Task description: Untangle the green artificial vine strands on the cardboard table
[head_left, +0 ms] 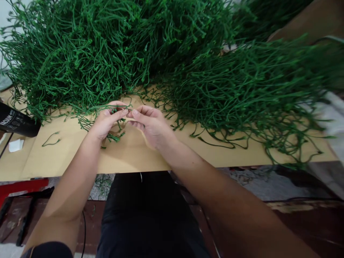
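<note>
Both hands pinch one thin green stem (107,106) between thumb and fingertips: left hand (106,122) and right hand (150,123) meet tip to tip near the middle of the cardboard sheet (134,157), just in front of the green heap. Fingers pressed together on the strand, not spread. I can't tell how firm the pinch is.

Stem looks light, thin and bendy, probably plastic. I judge it would kink if squeezed hard, so I'd hold it near a joint or node, not at the loose tip. A small sprig (116,136) lies under the left hand.

Around: big pile of green stems (88,53) along the far edge, a second spread (249,96) toward the right corner, tendrils trailing over the sheet and likely to snag. One stray strand (51,139) left of centre. Black cylinder (16,122) at the left edge, white scrap (15,145) beside it.
</note>
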{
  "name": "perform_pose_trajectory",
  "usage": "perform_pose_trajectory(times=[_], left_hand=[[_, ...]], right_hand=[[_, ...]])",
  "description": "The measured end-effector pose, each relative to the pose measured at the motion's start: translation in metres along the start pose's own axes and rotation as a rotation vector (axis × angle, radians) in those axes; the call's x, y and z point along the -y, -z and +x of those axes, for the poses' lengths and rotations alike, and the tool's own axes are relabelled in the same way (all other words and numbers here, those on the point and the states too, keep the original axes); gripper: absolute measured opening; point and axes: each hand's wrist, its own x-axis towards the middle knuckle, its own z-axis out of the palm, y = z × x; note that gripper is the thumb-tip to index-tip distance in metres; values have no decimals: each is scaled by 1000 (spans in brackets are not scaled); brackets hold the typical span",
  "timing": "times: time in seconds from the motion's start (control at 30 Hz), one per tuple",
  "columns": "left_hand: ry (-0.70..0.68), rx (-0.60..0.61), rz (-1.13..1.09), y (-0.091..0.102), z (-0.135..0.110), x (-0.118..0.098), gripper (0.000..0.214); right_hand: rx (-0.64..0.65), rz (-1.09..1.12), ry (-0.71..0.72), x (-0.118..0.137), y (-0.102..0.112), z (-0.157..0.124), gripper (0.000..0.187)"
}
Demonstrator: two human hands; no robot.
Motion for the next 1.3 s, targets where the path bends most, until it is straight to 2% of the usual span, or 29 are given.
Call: perform_pose_trajectory(times=[0.2,0.3,0.53,0.73,0.8,0.87,0.93,0.97,1.03,1.1,1.23,1.3], left_hand=[[3,-111,-16,-4,3,1,12],[46,-151,-60,-6,4,-1,10],[181,-231,-231,-3,8,-1,11],[223,-207,-269,-1,10,3,13],[206,-257,-264,4,12,4,13],[210,-353,-285,10,13,5,11],[208,-407,-330,17,13,5,9],[199,-389,-342,19,13,4,8],[181,-310,-335,19,10,2,8],[204,-243,-318,16,8,0,13],[278,-191,-331,9,8,-1,13],[279,-162,-326,7,8,-1,13]], right_hand=[[-12,-170,119,-6,-3,1,35],[-6,-255,165,-8,-2,3,36],[-16,-457,371,-5,-6,2,19],[139,-583,406,6,-7,2,17],[216,-615,392,6,-10,-7,20],[345,-630,364,5,-18,-21,22],[462,-712,403,3,-26,-34,22],[477,-788,454,4,-28,-38,21],[400,-968,573,11,-25,-39,19],[214,-1141,635,26,-9,-31,19],[-282,-1499,656,69,49,-5,16],[-497,-1608,730,82,74,4,10]])
